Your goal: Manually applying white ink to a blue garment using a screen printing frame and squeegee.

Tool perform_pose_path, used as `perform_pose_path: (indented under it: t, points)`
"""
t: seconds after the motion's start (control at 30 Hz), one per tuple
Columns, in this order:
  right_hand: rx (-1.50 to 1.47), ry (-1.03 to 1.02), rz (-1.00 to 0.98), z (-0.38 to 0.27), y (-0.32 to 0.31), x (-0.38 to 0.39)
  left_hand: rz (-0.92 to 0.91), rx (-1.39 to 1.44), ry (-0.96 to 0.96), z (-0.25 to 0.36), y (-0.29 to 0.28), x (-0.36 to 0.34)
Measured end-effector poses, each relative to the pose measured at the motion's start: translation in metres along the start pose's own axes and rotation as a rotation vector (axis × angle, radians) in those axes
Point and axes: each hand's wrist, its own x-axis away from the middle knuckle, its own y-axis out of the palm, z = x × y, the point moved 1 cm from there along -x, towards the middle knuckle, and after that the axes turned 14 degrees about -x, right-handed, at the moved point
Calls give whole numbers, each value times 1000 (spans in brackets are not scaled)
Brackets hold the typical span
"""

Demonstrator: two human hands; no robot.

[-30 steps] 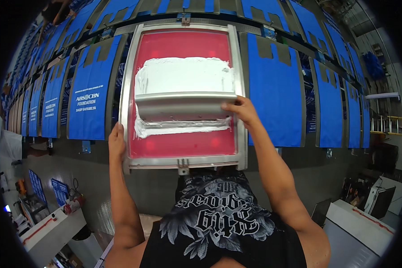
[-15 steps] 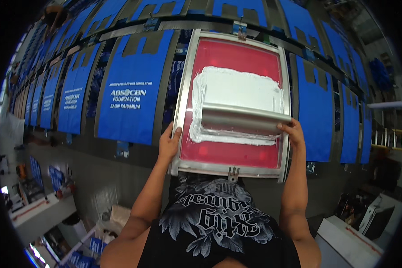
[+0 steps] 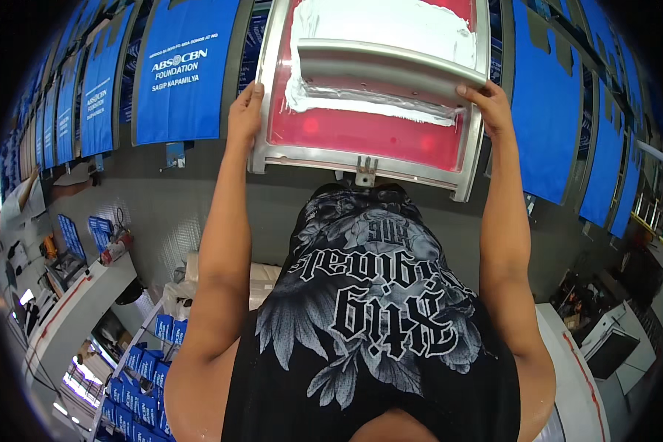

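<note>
A metal-framed printing screen (image 3: 287,159) with a red mesh (image 3: 368,136) lies ahead of me, white ink (image 3: 379,22) spread over its middle. Across the ink rests a long metal squeegee (image 3: 376,65), tilted slightly down to the right. My left hand (image 3: 244,110) grips the left side of the frame, thumb on top. My right hand (image 3: 490,107) holds the right end of the squeegee with thumb and fingers, close beside the frame's right rail. The screen's far edge is cut off at the top of the picture.
Rows of boards with printed blue fabric pieces (image 3: 184,110) run to both sides on a rail. Pale worktops (image 3: 74,309) stand at both lower sides, with a rack of folded blue items (image 3: 136,376) at lower left. Part of another person (image 3: 26,195) shows at far left.
The screen, squeegee and both my hands now sit higher in the picture as the view has shifted, bringing more shirt and floor in. Both hands keep their holds.
</note>
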Motion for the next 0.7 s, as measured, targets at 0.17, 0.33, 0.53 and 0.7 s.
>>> perform_pose_path:
  t: [0.17, 0.33, 0.53, 0.7]
  points:
    - [-2, 4, -9, 7, -1, 6, -20, -22, 3, -13, -1, -3]
    - [55, 17, 37, 9, 1, 13, -35, -12, -7, -15, 1, 1]
    - [65, -16, 25, 11, 0, 10, 11, -121, 43, -19, 6, -2]
    - [607, 36, -91, -25, 18, 42, 255, -693, 588, 24, -9, 14]
